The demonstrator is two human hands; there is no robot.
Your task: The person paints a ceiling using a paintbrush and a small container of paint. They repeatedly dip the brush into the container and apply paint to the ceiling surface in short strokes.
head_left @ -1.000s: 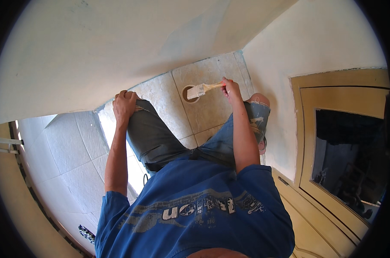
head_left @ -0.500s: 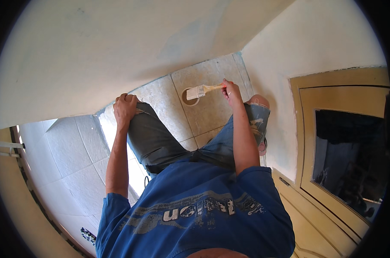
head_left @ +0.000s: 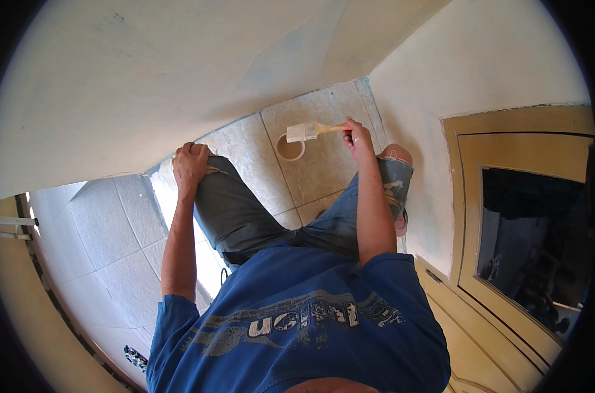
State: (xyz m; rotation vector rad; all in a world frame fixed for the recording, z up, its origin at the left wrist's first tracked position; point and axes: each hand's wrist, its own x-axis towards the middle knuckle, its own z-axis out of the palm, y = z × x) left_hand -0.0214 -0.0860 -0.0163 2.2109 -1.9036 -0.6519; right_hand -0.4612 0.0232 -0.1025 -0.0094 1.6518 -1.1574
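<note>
My right hand (head_left: 358, 140) is closed round the handle of a flat paintbrush (head_left: 310, 131). The brush lies nearly level with its pale, paint-coated bristles toward the left. Those bristles hang over the far edge of a small round container (head_left: 302, 156) on the tiles, hiding part of its rim. Inside the container the surface looks beige-brown; how full it is I cannot tell. My left hand (head_left: 191, 165) rests on my left knee with its fingers bent over the kneecap and nothing in it.
A cream wall (head_left: 153, 85) with bluish patches rises ahead and meets another wall (head_left: 481, 59) at the right corner. Tan floor tiles (head_left: 317, 177) lie between my knees. On the right is a yellow-brown frame (head_left: 468, 209) with a dark glass panel (head_left: 533, 229). Paler tiles (head_left: 107, 223) spread at left.
My right hand has moved slightly away from me, carrying the brush farther over the container's far edge, so more of the opening shows. My left hand has stayed on the knee.
</note>
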